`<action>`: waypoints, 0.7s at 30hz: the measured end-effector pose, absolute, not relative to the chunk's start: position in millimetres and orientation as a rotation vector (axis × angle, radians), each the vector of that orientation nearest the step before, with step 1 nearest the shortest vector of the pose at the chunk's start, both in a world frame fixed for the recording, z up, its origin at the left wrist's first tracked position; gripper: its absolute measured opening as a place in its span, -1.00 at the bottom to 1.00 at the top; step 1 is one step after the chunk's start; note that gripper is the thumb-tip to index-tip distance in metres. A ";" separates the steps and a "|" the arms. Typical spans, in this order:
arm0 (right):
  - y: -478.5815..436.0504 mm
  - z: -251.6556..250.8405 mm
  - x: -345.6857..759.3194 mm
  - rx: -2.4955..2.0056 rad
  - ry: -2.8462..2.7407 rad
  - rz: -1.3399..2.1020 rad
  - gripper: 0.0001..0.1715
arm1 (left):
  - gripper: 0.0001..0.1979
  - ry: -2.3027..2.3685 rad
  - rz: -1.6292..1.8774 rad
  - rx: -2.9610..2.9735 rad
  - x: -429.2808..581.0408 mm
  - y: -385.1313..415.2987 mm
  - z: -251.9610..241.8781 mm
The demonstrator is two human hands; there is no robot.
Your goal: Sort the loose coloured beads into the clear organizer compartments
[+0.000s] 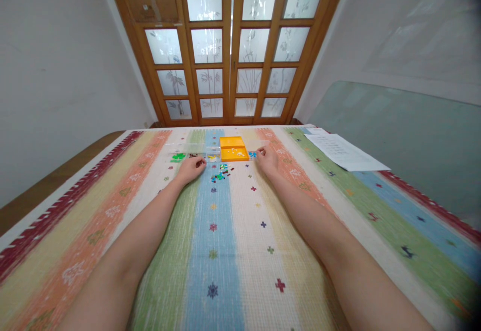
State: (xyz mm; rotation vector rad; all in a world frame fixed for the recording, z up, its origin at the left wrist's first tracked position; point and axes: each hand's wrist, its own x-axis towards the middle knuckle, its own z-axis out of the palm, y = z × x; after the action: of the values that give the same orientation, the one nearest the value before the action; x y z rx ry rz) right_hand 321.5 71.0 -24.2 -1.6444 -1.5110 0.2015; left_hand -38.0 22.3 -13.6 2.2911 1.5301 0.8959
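Observation:
An open yellow box (pixel 233 141) with small white pieces inside stands on the patterned tablecloth. To its left are clear compartments holding green pieces (pixel 178 157), brown pieces and yellow pieces (pixel 214 157). My left hand (pixel 191 169) rests beside the brown and yellow compartments, fingers pressed together; what they hold, if anything, is too small to name. My right hand (pixel 266 159) is at the blue pieces (pixel 252 154) right of the box, fingertips pinched, their content too small to make out. A loose pile of green, blue and brown pieces (pixel 221 175) lies between my hands.
The striped tablecloth (pixel 213 241) covers the table. White printed sheets (pixel 343 151) lie at the right, near the table's far edge. Beyond the table are wood-framed glass doors (pixel 232 65), and a pale green panel (pixel 406 140) stands at the right.

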 end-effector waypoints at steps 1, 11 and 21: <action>71.2 -24.5 322.7 -1.646 -1.488 0.200 -0.74 | -0.79 1.483 0.856 2.306 -37.3 21.0 -13.0; 67.6 -23.8 312.9 -1.553 -1.552 0.229 -0.77 | -0.78 1.101 0.534 2.259 -31.2 13.4 -0.8; 51.1 -20.2 292.3 -1.295 -2.038 0.207 -0.79 | -0.77 0.996 0.534 2.208 -26.8 14.4 -2.3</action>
State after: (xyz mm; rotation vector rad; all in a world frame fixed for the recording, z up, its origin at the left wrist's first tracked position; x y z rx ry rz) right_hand 292.3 51.1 -20.2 -1.2949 -2.0378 0.2068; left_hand -26.8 14.4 -2.3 2.2081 0.9959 0.5342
